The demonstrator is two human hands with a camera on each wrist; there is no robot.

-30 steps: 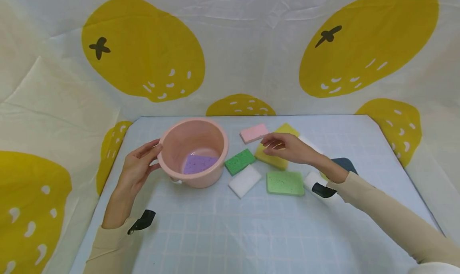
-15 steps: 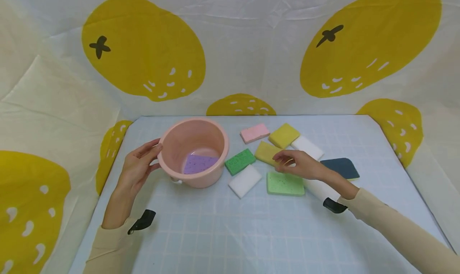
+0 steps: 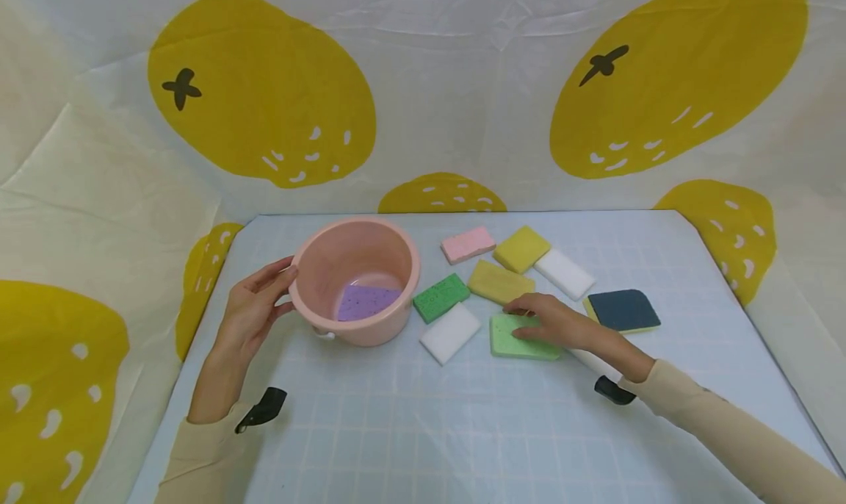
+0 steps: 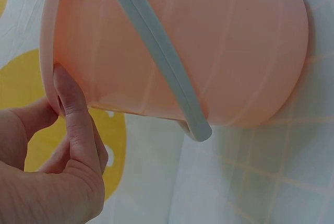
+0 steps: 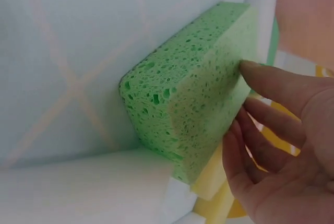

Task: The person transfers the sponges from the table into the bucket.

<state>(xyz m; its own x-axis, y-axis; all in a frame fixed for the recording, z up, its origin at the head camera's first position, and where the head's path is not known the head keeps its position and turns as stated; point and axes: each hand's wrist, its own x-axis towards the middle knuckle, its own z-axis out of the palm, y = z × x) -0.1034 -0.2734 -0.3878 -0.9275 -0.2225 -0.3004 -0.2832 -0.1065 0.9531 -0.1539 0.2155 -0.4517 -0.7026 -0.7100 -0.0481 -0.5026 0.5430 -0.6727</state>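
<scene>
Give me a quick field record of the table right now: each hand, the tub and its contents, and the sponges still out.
left hand: holds the rim of the pink tub, which stands on the table
tub contents: one purple sponge
right hand: fingers resting on the light green sponge, which lies flat on the table
other sponges on the table: dark green sponge, near white sponge, mustard sponge, pink sponge, yellow sponge, far white sponge, dark blue sponge
surface: table with a pale grid cloth
</scene>
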